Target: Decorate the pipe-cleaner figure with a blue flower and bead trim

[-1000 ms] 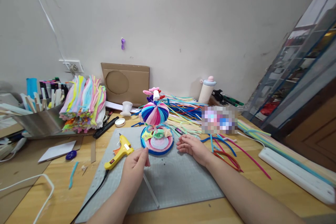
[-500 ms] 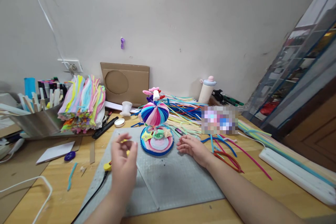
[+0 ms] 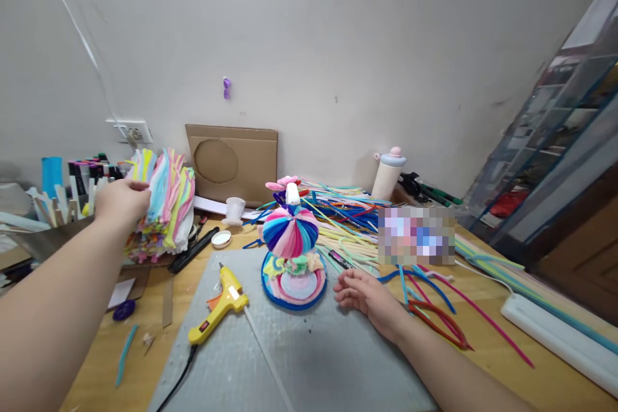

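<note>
A striped pink, white and blue dome-shaped craft piece (image 3: 290, 232) stands on a round blue-rimmed base (image 3: 294, 306), with pastel star and shell shapes around it. My right hand (image 3: 364, 296) rests on the grey mat just right of the base, fingers loosely bent and holding nothing. At the left, my left hand (image 3: 124, 201) is stretched out beside a bundle of pastel fuzzy strips (image 3: 168, 199); its visible fingers are slightly apart, the others hidden. A yellow hot glue gun (image 3: 219, 309) lies on the mat with a glue stick (image 3: 268, 357) sticking out behind.
A metal bin of sticks (image 3: 53, 241) stands far left. Loose pipe cleaners (image 3: 342, 206) spread behind the craft piece, near a white bottle (image 3: 387, 174). Cut cardboard (image 3: 255, 161) leans on the wall. A white power strip (image 3: 555, 341) lies at right.
My left hand has moved from above the glue gun out to the left, beside the pastel bundle, uncovering the glue gun. My right hand stays near the base. The view has shifted slightly.
</note>
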`<state>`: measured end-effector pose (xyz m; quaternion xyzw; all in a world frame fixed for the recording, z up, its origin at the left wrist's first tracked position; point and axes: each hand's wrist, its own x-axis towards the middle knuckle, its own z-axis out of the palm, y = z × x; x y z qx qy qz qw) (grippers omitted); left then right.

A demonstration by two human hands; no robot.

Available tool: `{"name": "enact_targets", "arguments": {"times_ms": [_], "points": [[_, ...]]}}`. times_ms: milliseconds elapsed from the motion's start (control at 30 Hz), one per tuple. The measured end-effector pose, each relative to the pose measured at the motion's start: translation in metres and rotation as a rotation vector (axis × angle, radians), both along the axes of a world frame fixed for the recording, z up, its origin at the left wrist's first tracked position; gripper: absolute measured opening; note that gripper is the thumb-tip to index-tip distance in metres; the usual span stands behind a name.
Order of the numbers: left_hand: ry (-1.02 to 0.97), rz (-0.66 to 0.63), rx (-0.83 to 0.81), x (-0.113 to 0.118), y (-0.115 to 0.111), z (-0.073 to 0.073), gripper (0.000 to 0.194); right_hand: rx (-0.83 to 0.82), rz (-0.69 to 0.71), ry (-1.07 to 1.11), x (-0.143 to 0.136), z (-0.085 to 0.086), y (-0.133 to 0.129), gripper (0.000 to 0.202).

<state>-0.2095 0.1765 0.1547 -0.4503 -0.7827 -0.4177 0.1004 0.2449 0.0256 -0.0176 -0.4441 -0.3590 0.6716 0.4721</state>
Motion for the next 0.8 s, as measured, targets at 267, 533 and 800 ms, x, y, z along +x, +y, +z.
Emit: {"name": "enact_targets", "arguments": {"times_ms": [267, 533, 800], "points": [[0.194, -0.064, -0.489, -0.012, 0.013, -0.009, 0.032, -0.030, 0.034, 0.032, 0.004, -0.001, 0.000, 0.020], [0.220, -0.003, -0.562, -0.012, 0.016, -0.015, 0.047, -0.049, 0.057, 0.064, 0.004, 0.000, 0.002, 0.018], [0.194, 0.000, -0.662, -0.023, 0.034, -0.008, 0.046, -0.052, 0.064, 0.056, 0.003, 0.002, 0.003, 0.022]]}}
